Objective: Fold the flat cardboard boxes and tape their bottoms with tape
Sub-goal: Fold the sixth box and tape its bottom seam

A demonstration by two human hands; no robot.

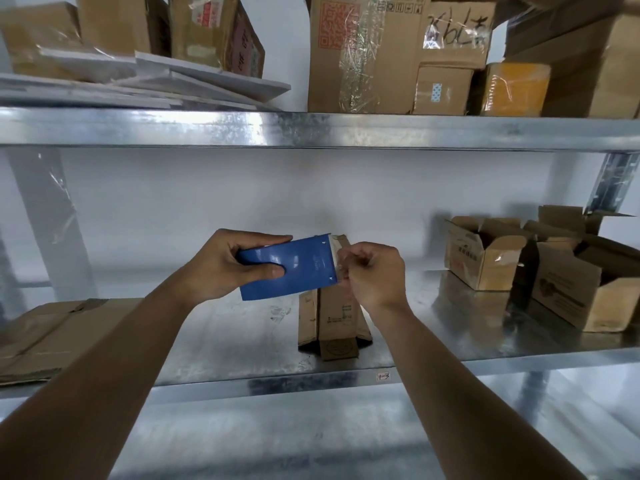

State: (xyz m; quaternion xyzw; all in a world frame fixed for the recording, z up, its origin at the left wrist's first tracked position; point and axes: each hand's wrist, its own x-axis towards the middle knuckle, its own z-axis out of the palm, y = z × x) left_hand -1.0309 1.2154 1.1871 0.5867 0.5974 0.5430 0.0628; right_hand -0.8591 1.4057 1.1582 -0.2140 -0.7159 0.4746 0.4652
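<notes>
On the far left of the metal shelf (225,327) lay a stack of flat cardboard boxes (45,336), brown and a bit bent. Right of it, the left hand (225,263) was held up over the middle of the shelf. Its fingers and thumb were curled round a blue tape dispenser (294,266), with the thumb on the near side and the fingers on the top edge. Just right of the blue thing was the right hand (374,275). Its fingers were curled in tight and looked to pinch the end of the tape (341,263) at the dispenser's right edge, but the tape was thin and hard to see. Under both hands a small folded box (334,313) stood upright on the shelf, with a loose flap lying flat at its near end. Farther right on the same shelf sat two open boxes (485,254) with their flaps sticking up, close beside each other. Up on the top shelf (311,129) were white boards on the left and big brown boxes on the right.
</notes>
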